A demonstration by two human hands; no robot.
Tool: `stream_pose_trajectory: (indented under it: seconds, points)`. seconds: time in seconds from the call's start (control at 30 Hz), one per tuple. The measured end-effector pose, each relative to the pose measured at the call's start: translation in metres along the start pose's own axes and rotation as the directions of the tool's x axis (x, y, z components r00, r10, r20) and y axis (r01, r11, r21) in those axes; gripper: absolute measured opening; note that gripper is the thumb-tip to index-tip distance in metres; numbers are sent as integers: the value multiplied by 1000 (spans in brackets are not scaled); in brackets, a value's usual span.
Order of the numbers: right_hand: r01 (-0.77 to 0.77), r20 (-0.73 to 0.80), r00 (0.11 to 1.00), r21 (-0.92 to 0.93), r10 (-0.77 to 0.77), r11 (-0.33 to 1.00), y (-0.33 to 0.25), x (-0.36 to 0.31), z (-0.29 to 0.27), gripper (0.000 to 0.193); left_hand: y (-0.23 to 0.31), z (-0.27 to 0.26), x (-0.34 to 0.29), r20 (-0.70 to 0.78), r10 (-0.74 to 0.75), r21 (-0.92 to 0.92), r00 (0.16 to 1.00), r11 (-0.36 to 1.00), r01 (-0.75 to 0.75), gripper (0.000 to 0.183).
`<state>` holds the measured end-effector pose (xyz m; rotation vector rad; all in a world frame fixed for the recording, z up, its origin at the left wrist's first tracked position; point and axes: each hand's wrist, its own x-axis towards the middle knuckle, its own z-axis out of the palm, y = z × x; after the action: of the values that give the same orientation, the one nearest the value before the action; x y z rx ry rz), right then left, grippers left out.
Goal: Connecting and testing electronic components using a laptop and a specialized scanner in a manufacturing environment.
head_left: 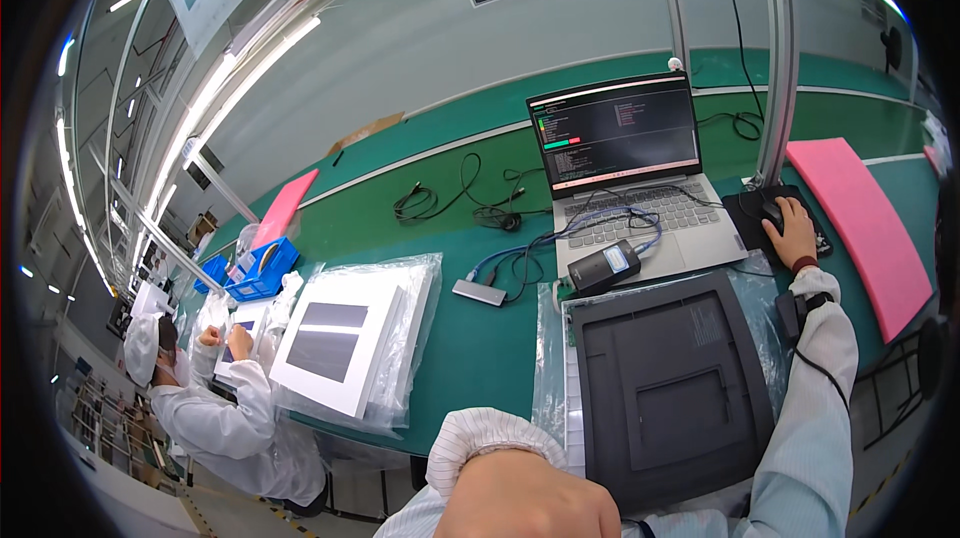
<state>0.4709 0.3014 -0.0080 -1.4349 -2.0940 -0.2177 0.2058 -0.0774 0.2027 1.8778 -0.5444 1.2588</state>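
My right hand rests over a dark computer mouse on a black mouse pad, its fingers curved round it. Very close at the lower edge is the back of my left hand; its fingers are out of sight. An open laptop with text on a dark screen stands ahead. On its keyboard's front corner sits a black box-shaped device with a cable. Before me lies a large black plastic panel with a recessed rectangle, on clear plastic wrap.
A small silver hub and black cables lie left of the laptop. White framed panels in plastic stand further left, near a blue bin and a co-worker. Pink foam and a metal post are at the right.
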Motion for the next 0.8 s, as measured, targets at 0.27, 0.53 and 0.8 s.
stream_pose_trajectory:
  seconds: [0.27,0.53,0.8]
  points:
    - [10,-1,1000,12,-10,1000,-1,4,1,50,1,-6,3,-16,10,3,1000,1000,-10,33]
    - [9,-3,1000,15,-9,1000,-2,1,-2,55,-15,-21,21,251,231,-12,940,972,-236,35]
    - [0,12,1000,31,0,1000,-6,-1,-8,55,2,-3,6,24,-71,-9,997,997,71,36]
